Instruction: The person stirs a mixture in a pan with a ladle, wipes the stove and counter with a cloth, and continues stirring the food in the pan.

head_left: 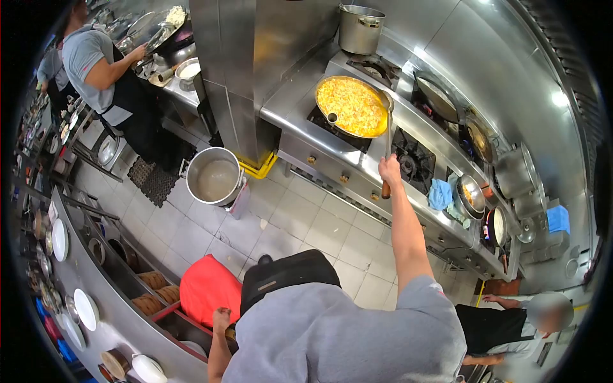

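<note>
My right hand (pixel 389 170) is wrapped round the wooden grip of a long-handled metal utensil (pixel 388 131). The utensil's far end meets the right rim of a wide pan (pixel 353 136); its head is not clear to see. A yellow-orange chopped mixture (pixel 351 102) fills the pan, which stands on the stove. Low at my left side, my left hand (pixel 221 320) is curled beside a bright red cloth or bag (pixel 209 290). Whether those fingers grip the red material or something else is hidden.
A large pot (pixel 214 175) stands on a low support on the tiled floor. Behind the pan is a tall pot (pixel 361 29). Blue cloth (pixel 440 194) lies by a bowl (pixel 470 196). A plate-lined counter (pixel 83 281) curves at left. Co-workers (pixel 105 70) (pixel 504 325) stand at left and right.
</note>
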The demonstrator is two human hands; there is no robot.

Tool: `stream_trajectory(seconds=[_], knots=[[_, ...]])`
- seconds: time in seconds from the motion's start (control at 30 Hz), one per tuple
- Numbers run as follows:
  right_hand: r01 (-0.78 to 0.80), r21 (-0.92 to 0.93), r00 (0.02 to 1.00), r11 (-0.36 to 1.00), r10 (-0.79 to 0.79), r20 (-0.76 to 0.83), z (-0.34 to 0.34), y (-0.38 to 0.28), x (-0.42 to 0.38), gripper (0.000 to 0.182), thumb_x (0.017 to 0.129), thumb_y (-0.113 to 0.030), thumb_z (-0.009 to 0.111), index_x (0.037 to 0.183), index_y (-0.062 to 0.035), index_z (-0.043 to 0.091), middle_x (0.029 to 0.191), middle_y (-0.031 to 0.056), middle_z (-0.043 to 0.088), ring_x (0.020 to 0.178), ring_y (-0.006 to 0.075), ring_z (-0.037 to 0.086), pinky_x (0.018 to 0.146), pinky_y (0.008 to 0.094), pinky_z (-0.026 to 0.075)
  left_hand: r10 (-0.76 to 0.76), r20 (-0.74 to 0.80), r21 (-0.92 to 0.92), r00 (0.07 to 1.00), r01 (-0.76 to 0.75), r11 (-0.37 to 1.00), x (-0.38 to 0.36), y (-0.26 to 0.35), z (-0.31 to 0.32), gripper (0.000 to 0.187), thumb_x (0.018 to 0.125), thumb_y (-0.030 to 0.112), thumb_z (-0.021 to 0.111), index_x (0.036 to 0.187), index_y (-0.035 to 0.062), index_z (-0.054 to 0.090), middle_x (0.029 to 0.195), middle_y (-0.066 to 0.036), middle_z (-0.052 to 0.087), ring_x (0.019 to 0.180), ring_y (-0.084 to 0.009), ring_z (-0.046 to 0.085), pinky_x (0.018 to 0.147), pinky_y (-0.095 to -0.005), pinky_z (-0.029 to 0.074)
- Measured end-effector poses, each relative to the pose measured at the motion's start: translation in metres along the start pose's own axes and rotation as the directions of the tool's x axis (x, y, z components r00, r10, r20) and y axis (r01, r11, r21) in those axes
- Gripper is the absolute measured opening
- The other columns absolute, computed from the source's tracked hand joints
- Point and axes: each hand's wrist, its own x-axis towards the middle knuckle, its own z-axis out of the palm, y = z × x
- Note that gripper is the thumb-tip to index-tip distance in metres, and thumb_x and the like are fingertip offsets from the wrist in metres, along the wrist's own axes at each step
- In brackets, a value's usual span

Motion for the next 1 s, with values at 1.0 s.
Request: stream_trajectory(seconds=[1.0], knots=[[-0.078,0.222,0.967,0.972,0.02,0.255,-0.087,-0.07,-0.026,0.022,0.09,-0.023,0.049,0.093,-0.0023,0.041,0.062,0.0064,0.047,0.042,0.0151,0.049,0.037,0.0304,0.041,-0.021,0.054,-0.083,0.998,0.026,0.996,0.032,0.043,0.081,0.023,0.079,0.017,0.062,0.086,-0.0042,0.062,0.068,-0.013,0.063,0.065,-0.018,0.059,0.062,-0.0319,0.046]])
